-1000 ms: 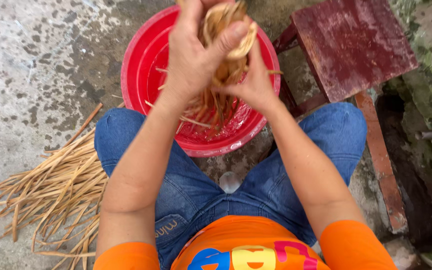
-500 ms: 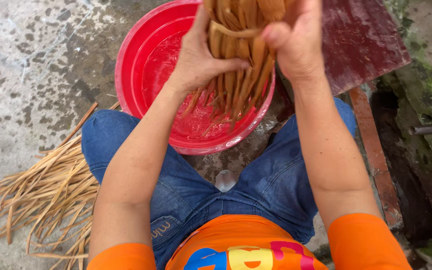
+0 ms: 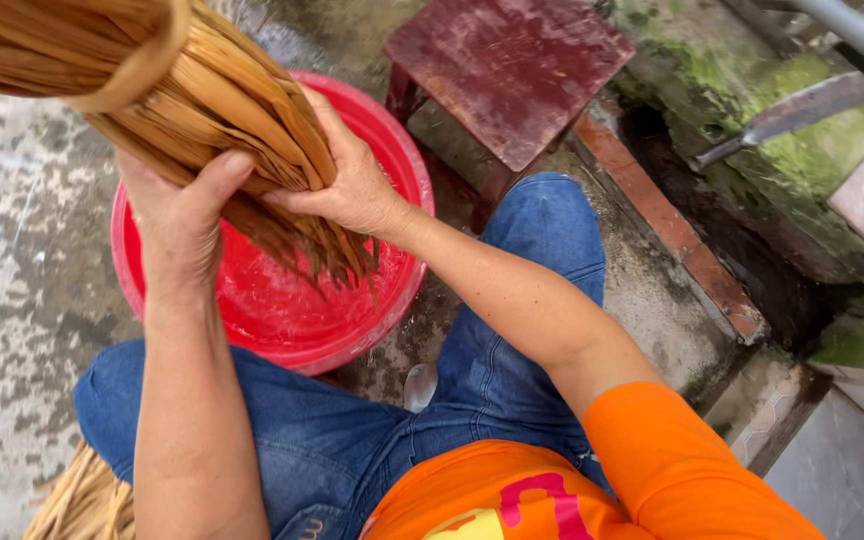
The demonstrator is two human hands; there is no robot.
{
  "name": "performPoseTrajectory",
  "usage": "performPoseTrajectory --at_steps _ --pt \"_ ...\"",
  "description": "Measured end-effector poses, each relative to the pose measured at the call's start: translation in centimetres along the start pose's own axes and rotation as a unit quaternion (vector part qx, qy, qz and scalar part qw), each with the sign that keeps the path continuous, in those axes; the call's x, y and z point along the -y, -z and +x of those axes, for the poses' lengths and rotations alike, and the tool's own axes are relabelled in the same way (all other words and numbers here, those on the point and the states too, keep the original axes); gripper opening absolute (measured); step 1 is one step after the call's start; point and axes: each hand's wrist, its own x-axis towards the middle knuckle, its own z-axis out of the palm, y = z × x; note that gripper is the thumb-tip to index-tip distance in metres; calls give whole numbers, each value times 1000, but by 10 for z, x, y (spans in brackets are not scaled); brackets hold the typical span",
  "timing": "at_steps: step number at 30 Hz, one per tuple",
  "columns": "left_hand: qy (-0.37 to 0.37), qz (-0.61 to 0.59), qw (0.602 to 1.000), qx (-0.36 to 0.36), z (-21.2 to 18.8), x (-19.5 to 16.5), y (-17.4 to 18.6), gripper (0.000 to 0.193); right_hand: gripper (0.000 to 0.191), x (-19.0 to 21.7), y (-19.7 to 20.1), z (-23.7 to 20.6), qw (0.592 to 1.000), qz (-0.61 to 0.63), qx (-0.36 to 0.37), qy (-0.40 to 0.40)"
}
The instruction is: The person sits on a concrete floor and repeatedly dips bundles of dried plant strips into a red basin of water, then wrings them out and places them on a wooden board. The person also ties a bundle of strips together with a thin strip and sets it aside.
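A thick bundle of wet tan reed strips [image 3: 142, 95], tied with a strip band, slants from the upper left down over a red plastic basin [image 3: 252, 310]. My left hand [image 3: 180, 215] grips the bundle from below. On the bundle's right side my right hand [image 3: 352, 185] is wrapped around it. The strips' loose ends hang down into the basin. I sit with blue-jeaned knees either side of the basin and wear an orange shirt.
A worn dark-red wooden stool [image 3: 507, 70] stands behind the basin. A knife blade [image 3: 792, 115] rests on a mossy ledge at right, beside a brick-edged drain gap [image 3: 712, 210]. More dry reed strips [image 3: 77, 500] lie at lower left on wet concrete.
Both hands have lifted the bundle up and to the left, out of the basin and closer to the camera. The view has swung right, showing the ledge and knife.
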Motion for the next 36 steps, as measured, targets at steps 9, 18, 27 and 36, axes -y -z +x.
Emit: performPoseTrajectory --at_steps 9,18,27,36 --pt "88 149 975 141 5 41 -17 97 99 17 35 11 991 128 -40 1" --pt "-53 113 992 -28 9 54 -28 72 144 14 50 13 997 -70 18 21" --pt "44 3 998 45 6 44 -62 73 106 -14 47 8 987 -144 -65 -37" --pt "-27 280 955 94 8 27 -60 85 45 12 105 15 977 -45 -207 2"
